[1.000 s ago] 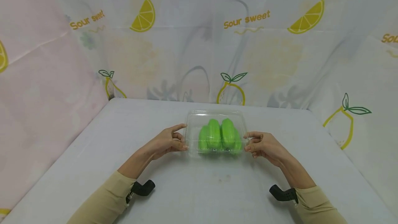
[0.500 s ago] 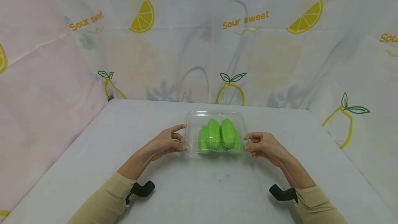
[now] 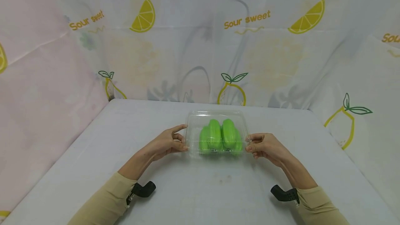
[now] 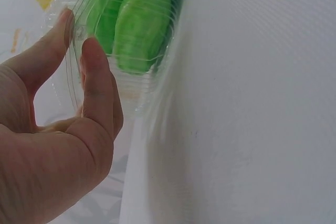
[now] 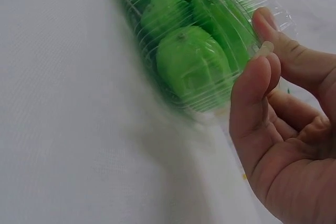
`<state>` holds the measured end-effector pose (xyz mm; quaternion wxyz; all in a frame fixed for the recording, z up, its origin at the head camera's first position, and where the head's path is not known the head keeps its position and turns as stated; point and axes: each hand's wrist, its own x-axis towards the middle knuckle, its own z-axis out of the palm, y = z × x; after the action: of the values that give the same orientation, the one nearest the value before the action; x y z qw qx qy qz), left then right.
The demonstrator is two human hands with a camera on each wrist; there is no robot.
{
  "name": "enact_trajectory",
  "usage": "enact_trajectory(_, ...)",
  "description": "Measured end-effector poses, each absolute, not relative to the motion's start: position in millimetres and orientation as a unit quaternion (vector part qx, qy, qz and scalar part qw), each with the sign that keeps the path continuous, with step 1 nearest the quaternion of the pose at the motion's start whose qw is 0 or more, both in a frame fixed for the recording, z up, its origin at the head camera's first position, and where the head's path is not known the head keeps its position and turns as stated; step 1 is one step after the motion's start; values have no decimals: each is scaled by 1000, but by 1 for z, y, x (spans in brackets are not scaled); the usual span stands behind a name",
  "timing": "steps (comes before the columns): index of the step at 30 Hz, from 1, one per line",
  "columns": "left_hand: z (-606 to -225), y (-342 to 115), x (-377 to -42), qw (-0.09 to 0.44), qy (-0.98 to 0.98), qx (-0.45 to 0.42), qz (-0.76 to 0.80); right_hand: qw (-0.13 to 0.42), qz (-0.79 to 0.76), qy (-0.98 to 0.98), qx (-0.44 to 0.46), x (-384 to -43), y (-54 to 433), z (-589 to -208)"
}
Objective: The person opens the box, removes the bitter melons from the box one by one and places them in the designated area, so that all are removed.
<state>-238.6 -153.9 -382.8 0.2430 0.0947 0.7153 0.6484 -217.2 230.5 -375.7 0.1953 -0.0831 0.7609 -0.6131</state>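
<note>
A clear plastic clamshell box (image 3: pixel 193 124) rests on the table with its lid down over the contents. Through the plastic show several bright green oblong vegetables (image 3: pixel 229 134), whose exact kind is unclear. My left hand (image 3: pixel 167 142) is at the box's left side, and in the left wrist view its thumb and forefinger lie on both sides of the rim (image 4: pixel 74 72). On the right side, my right hand (image 3: pixel 265 147) pinches the rim between thumb and fingers. The right wrist view shows its fingertips (image 5: pixel 252 80) close together at the box's edge.
A white-covered table (image 3: pixel 200 197) spreads around the box. Behind it hangs a cloth (image 3: pixel 187 51) printed with lemons and lettering, which also closes off both sides. A black wrist mount (image 3: pixel 144 189) sits on the left sleeve, another mount (image 3: pixel 284 194) on the right.
</note>
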Motion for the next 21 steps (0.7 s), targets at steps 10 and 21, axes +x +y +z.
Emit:
enact_trajectory(10, -381, -153, -239, 243, 716, 93, 648, 205, -622, 751, -86, -219, 232, -377)
enact_trajectory(21, -381, -154, -238, 235, 727, 96, 638, 213, -616, 753, -85, -220, 232, -377)
